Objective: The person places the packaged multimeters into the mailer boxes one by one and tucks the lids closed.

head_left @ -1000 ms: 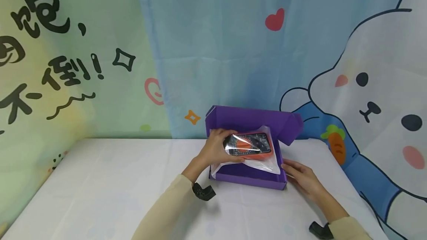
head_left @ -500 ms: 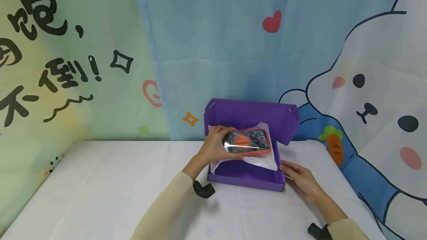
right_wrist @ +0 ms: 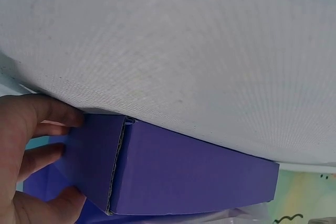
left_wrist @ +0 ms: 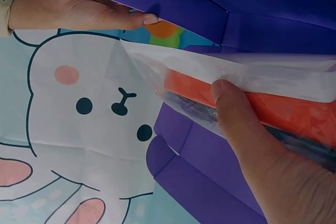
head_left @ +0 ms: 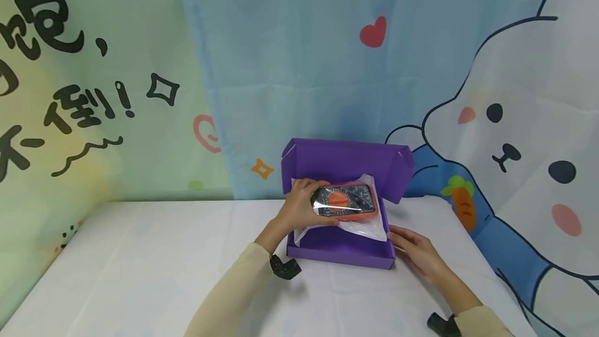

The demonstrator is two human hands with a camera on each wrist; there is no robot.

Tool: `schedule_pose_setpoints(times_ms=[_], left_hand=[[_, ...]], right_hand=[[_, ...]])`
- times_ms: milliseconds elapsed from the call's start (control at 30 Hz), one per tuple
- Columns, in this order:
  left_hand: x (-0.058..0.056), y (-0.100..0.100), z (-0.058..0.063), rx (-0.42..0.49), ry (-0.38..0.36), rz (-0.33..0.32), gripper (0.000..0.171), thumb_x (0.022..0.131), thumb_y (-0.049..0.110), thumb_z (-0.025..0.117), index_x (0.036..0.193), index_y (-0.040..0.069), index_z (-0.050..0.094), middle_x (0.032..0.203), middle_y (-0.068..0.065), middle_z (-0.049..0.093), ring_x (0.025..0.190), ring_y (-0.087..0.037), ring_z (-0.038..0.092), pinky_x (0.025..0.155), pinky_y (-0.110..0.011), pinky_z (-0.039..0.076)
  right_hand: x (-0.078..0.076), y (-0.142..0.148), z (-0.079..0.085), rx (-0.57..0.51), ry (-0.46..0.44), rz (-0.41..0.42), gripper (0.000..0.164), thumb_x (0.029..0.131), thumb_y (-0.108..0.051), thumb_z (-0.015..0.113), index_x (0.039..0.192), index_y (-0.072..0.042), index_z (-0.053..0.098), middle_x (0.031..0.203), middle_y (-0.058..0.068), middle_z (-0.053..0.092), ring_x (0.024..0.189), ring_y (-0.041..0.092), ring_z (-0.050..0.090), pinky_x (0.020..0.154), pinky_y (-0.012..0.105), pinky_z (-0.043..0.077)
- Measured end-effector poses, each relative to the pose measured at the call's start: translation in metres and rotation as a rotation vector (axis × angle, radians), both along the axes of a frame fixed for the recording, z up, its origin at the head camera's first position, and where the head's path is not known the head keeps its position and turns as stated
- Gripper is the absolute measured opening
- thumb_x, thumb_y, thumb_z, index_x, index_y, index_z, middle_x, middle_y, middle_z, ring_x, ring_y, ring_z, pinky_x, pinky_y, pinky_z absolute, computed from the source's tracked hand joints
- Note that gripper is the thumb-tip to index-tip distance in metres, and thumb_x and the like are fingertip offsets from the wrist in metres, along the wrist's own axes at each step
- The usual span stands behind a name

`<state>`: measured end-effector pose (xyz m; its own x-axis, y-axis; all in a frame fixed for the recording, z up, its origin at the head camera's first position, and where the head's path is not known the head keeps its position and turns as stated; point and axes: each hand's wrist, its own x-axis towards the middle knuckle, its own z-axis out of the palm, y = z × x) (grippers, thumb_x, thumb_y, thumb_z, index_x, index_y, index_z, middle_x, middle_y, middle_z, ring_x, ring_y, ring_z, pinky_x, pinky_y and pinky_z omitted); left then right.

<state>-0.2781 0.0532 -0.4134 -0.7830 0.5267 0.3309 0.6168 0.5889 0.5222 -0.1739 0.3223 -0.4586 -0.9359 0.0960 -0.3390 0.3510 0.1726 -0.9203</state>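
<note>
My left hand [head_left: 304,207] grips an orange and black multimeter [head_left: 351,202] in a clear plastic bag [head_left: 367,228], over an open purple cardboard box [head_left: 346,258]. The meter's dial faces up, and in the left wrist view my thumb [left_wrist: 239,114] presses on its orange side through the bag. Most of my left fingers are hidden behind the meter. My right hand [head_left: 421,254] touches the box's right side wall, its fingertips [right_wrist: 71,116] and thumb spread along that wall in the right wrist view.
The box's lid [head_left: 346,163] stands raised at the back, with a side flap [head_left: 398,176] sticking out to the right. A white cloth [head_left: 164,254] covers the table. Behind it hangs a printed curtain [head_left: 290,66] with a cartoon bear and writing.
The box lid has tipped farther up and back. The bagged multimeter stays in my left hand, turned slightly. My right hand remains at the box's side. The head view has shifted a little.
</note>
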Motion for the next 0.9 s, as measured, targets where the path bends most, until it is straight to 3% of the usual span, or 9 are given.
schedule_pose_setpoints(times_ms=[433, 633, 900], left_hand=[[0.003, 0.005, -0.022, -0.021, -0.051, -0.019, 0.084, 0.055, 0.052, 0.084, 0.128, 0.021, 0.054, 0.121, -0.005, 0.054, 0.115, -0.022, 0.044, 0.095, -0.045, 0.044], [0.002, 0.005, -0.029, 0.001, -0.032, -0.035, 0.084, 0.054, 0.050, 0.085, 0.125, 0.018, 0.056, 0.116, -0.005, 0.056, 0.110, -0.021, 0.046, 0.094, -0.040, 0.045], [0.000, 0.009, -0.033, -0.044, -0.051, -0.074, 0.083, 0.054, 0.049, 0.086, 0.126, 0.020, 0.056, 0.125, -0.006, 0.054, 0.120, -0.024, 0.045, 0.103, -0.041, 0.038]], right_hand=[[0.003, -0.003, -0.004, 0.004, -0.018, -0.003, 0.075, 0.089, -0.046, 0.057, 0.144, -0.003, 0.030, 0.148, 0.020, 0.030, 0.131, 0.031, 0.039, 0.100, 0.032, 0.043], [0.003, -0.004, -0.002, 0.005, 0.003, 0.005, 0.074, 0.089, -0.045, 0.057, 0.144, -0.002, 0.031, 0.148, 0.020, 0.031, 0.127, 0.026, 0.043, 0.101, 0.031, 0.042], [0.006, 0.001, 0.000, 0.032, 0.037, 0.004, 0.068, 0.092, -0.040, 0.055, 0.142, 0.000, 0.032, 0.147, 0.020, 0.033, 0.124, 0.021, 0.046, 0.097, 0.025, 0.044]])
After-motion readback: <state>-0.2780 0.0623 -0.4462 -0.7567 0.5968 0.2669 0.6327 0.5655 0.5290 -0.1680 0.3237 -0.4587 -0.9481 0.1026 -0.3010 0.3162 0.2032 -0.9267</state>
